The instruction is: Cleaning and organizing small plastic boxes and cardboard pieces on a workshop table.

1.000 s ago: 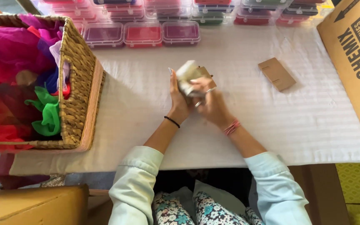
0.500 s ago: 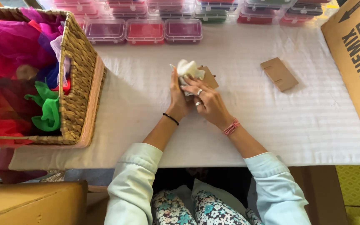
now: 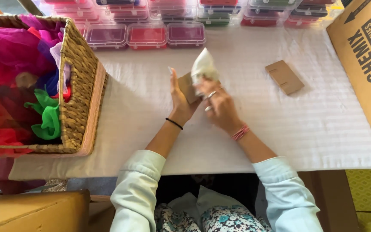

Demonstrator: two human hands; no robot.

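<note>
Small brown cardboard card (image 3: 187, 87) upright against left hand (image 3: 180, 99), above white ribbed table (image 3: 254, 129), centre of scene. Left fingers (image 3: 174, 79) extended up along card's left face, backing it rather than curled round. White tulle fabric piece (image 3: 203, 66) bunched at card's far-right edge, peak pointing far. Right hand (image 3: 218, 105) just right of card, fingers closed, pinching fabric's lower end against card. Card's long axis running near-to-far. Both hands touching bundle; right nearer fabric. Spare brown card (image 3: 284, 77) well right, flat. Wicker basket (image 3: 80, 86) left.
</note>
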